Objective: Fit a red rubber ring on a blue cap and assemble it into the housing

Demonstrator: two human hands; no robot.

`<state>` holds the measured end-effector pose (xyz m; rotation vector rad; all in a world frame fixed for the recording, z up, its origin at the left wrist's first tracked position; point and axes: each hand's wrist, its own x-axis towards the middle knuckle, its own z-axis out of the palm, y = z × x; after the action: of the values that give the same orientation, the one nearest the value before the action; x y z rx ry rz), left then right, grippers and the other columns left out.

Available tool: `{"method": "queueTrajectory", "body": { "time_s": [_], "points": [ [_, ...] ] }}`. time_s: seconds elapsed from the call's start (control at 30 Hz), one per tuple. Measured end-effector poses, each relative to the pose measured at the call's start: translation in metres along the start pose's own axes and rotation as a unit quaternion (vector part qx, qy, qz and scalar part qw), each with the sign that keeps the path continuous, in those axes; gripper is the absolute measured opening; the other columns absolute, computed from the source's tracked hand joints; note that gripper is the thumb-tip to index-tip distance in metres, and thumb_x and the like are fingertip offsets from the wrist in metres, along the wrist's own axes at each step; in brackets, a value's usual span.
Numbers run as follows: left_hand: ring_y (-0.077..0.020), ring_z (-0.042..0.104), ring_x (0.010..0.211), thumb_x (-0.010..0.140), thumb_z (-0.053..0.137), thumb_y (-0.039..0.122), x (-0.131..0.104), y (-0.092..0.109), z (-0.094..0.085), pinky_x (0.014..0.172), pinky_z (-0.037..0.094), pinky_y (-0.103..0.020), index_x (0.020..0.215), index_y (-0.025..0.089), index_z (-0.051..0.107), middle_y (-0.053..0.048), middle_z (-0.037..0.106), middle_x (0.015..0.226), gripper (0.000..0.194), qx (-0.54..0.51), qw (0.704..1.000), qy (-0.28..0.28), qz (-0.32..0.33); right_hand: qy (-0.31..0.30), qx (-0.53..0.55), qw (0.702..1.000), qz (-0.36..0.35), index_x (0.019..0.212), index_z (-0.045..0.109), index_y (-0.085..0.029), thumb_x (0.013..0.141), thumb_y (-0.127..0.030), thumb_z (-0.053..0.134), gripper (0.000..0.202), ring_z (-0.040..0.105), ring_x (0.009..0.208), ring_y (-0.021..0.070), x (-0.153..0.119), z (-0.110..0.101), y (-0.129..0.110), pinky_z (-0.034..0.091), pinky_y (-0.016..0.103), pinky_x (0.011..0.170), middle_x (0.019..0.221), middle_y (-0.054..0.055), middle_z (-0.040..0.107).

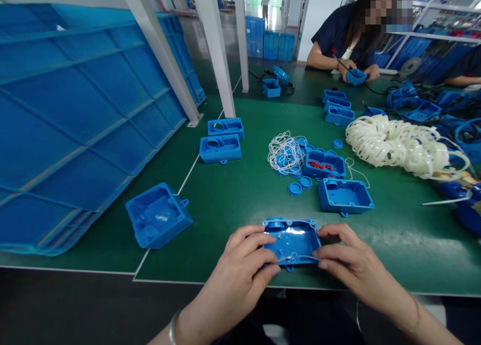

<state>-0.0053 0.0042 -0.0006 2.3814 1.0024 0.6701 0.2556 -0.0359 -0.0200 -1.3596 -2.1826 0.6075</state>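
In front of me on the green table is a blue plastic box (296, 242), open side up, with a round ring in its far left corner. A thin white cord (300, 256) runs along its rim. My left hand (250, 262) grips the box's left end, thumb at the near corner and fingers over the side. At the right end, my right hand (349, 255) pinches the cord near the rim, its upper fingers touching the box's far right corner. Behind it lie a similar blue box (347, 195) and a tangled pile of white cord (286, 152).
A blue box (160, 215) sits to the left beside a large blue crate (75, 109). Blue round caps (295, 189) and a box holding red pieces (319, 165) lie beyond. White plastic rings (406, 147) are heaped at right. Across the table, a co-worker (349, 44) handles a blue box.
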Motion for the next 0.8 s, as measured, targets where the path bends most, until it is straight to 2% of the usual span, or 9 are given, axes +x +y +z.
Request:
{"method": "queueTrajectory", "body": {
  "time_s": [0.13, 0.23, 0.3, 0.4, 0.5, 0.63, 0.8],
  "points": [
    [-0.0197, 0.044, 0.112, 0.086, 0.056, 0.018, -0.005, -0.005, 0.003, 0.098, 0.042, -0.040, 0.088, 0.023, 0.064, 0.000, 0.062, 0.106, 0.010, -0.004, 1.000, 0.017, 0.019, 0.003, -0.016, 1.000, -0.011, 0.102, 0.065, -0.031, 0.089, -0.027, 0.052, 0.018, 0.047, 0.109, 0.0206, -0.002, 0.000, 0.001, 0.047, 0.037, 0.087, 0.115, 0.006, 0.047],
    [-0.0244, 0.040, 0.118, 0.086, 0.058, 0.022, -0.006, -0.003, 0.003, 0.098, 0.041, -0.046, 0.109, 0.023, 0.059, -0.003, 0.058, 0.117, 0.024, 0.045, 0.999, -0.015, 0.009, 0.004, -0.030, 0.999, -0.020, 0.104, 0.064, -0.032, 0.089, -0.027, 0.053, 0.020, 0.047, 0.110, 0.0214, -0.003, 0.000, 0.002, 0.047, 0.037, 0.088, 0.116, 0.006, 0.046],
    [-0.0293, 0.035, 0.122, 0.085, 0.059, 0.026, -0.004, 0.000, 0.001, 0.098, 0.038, -0.053, 0.116, 0.024, 0.055, -0.004, 0.055, 0.124, 0.031, 0.083, 0.996, -0.045, 0.001, 0.000, -0.029, 0.999, -0.019, 0.105, 0.064, -0.032, 0.088, -0.027, 0.053, 0.021, 0.047, 0.110, 0.0214, -0.004, 0.001, 0.003, 0.047, 0.038, 0.089, 0.117, 0.006, 0.045],
    [-0.0314, 0.034, 0.124, 0.087, 0.055, 0.028, 0.001, 0.006, -0.001, 0.098, 0.034, -0.058, 0.098, 0.027, 0.064, 0.000, 0.057, 0.122, 0.015, 0.091, 0.994, -0.057, 0.004, -0.001, -0.021, 1.000, -0.011, 0.104, 0.065, -0.033, 0.088, -0.028, 0.053, 0.020, 0.046, 0.110, 0.0213, -0.005, 0.003, 0.005, 0.046, 0.038, 0.090, 0.118, 0.006, 0.044],
    [-0.0290, 0.036, 0.123, 0.088, 0.052, 0.026, 0.003, 0.007, -0.001, 0.097, 0.035, -0.055, 0.088, 0.028, 0.066, 0.003, 0.059, 0.119, 0.014, 0.070, 0.997, -0.038, -0.001, 0.005, -0.015, 1.000, -0.008, 0.103, 0.065, -0.033, 0.089, -0.028, 0.053, 0.019, 0.046, 0.110, 0.0214, -0.005, 0.004, 0.004, 0.046, 0.038, 0.089, 0.118, 0.006, 0.042],
    [-0.0278, 0.040, 0.119, 0.087, 0.054, 0.026, 0.000, 0.004, 0.001, 0.096, 0.036, -0.054, 0.093, 0.030, 0.066, 0.003, 0.061, 0.117, 0.014, 0.078, 0.997, 0.004, 0.020, 0.010, -0.014, 1.000, -0.011, 0.103, 0.065, -0.032, 0.088, -0.027, 0.053, 0.020, 0.046, 0.109, 0.0214, -0.005, 0.005, 0.003, 0.047, 0.038, 0.089, 0.119, 0.006, 0.041],
    [-0.0288, 0.046, 0.115, 0.088, 0.051, 0.022, -0.003, 0.004, 0.004, 0.093, 0.037, -0.053, 0.102, 0.026, 0.065, 0.000, 0.064, 0.115, 0.020, 0.134, 0.988, 0.041, 0.064, 0.012, -0.027, 0.999, -0.026, 0.106, 0.063, -0.030, 0.088, -0.024, 0.054, 0.021, 0.044, 0.110, 0.0215, -0.006, 0.004, 0.003, 0.046, 0.039, 0.089, 0.119, 0.007, 0.041]
  ]
}}
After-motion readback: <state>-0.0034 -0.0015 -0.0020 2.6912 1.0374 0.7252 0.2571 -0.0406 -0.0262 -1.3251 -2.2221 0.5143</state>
